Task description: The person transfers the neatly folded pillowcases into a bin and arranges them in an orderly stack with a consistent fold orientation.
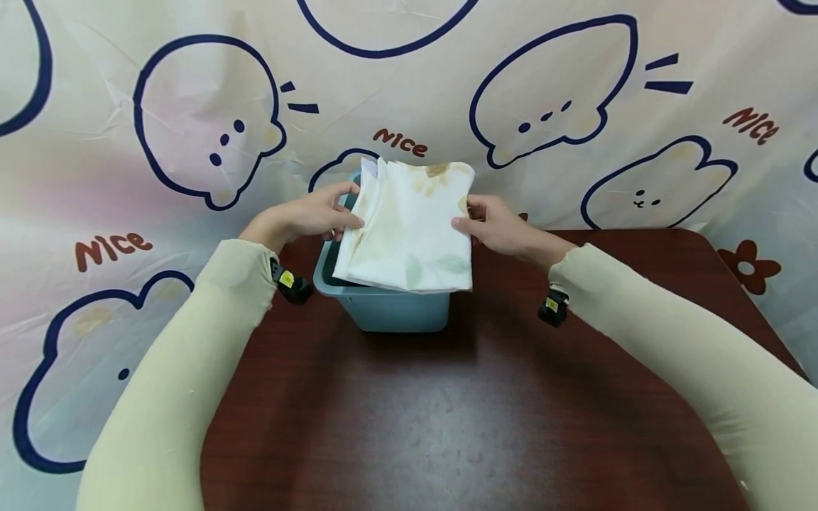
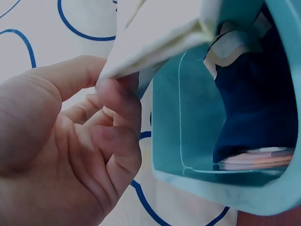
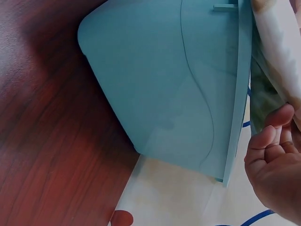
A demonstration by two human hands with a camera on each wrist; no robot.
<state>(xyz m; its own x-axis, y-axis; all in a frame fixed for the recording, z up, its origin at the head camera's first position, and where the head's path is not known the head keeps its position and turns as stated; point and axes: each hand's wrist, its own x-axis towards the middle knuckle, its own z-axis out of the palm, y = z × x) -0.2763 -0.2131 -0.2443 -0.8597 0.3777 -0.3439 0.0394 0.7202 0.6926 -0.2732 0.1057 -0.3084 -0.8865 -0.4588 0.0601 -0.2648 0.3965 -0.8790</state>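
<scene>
A folded white cloth with pale yellow and green flower prints is held over a blue-green plastic bin. My left hand pinches its left edge between thumb and fingers. On the opposite edge, my right hand pinches the cloth the same way. The left wrist view shows dark navy fabric inside the bin, with a folded pinkish cloth beside it. Most of the bin's opening is hidden by the white cloth in the head view.
The bin stands on a dark red-brown wooden table, near its far edge. Behind it hangs a pale curtain with blue cartoon outlines and "Nice" lettering. A small black camera is strapped to each wrist.
</scene>
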